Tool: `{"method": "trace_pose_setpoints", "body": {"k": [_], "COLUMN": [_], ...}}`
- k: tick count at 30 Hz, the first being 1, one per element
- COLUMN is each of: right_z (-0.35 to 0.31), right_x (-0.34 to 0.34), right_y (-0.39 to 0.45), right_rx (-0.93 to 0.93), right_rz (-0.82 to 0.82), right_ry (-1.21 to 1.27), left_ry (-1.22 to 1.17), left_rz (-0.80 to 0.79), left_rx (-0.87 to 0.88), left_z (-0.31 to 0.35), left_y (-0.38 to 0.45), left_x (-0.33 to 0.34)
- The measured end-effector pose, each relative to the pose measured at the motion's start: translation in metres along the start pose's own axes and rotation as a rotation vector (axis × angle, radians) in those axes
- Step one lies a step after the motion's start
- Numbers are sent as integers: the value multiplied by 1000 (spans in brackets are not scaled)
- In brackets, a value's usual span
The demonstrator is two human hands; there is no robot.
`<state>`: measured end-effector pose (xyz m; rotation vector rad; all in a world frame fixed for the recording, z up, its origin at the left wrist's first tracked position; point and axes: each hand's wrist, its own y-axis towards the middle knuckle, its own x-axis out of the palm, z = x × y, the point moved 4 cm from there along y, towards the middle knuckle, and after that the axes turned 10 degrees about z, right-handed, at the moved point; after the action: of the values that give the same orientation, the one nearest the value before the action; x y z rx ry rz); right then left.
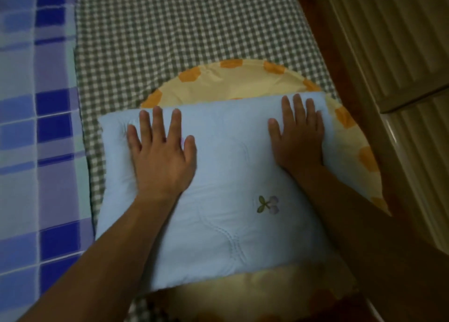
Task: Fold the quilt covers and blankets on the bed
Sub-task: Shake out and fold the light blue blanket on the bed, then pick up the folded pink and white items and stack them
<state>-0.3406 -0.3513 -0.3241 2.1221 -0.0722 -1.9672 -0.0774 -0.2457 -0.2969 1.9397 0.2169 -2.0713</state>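
A folded pale blue quilt with stitched wavy lines and a small embroidered flower lies on the bed in front of me. It rests on top of a yellow cover with orange patches, whose rounded edge shows behind and to the right of it. My left hand presses flat on the quilt's far left part, fingers straight and spread. My right hand lies flat on its far right part, fingers straight.
A green-and-white checked sheet covers the bed beyond the quilt. A blue and purple plaid blanket lies along the left. The wooden bed frame runs down the right, with pale slatted cabinet doors past it.
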Motion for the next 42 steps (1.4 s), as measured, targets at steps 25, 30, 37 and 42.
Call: {"method": "trace_pose_setpoints", "body": {"k": [25, 30, 37, 42], "right_z": [39, 35, -110, -283], "right_x": [-28, -78, -188, -257], "right_y": [-137, -121, -129, -172], "right_rx": [19, 15, -53, -176], "right_rz": [-216, -476, -532, -674], "right_ry": [-15, -90, 95, 390], "left_ry": [-15, -25, -96, -526], "left_rz": [-240, -406, -730, -588], "left_rx": [87, 70, -213, -639], "left_z": [-45, -54, -120, -217], "left_y": [-134, -146, -185, -216], "left_x": [22, -44, -161, -248]}}
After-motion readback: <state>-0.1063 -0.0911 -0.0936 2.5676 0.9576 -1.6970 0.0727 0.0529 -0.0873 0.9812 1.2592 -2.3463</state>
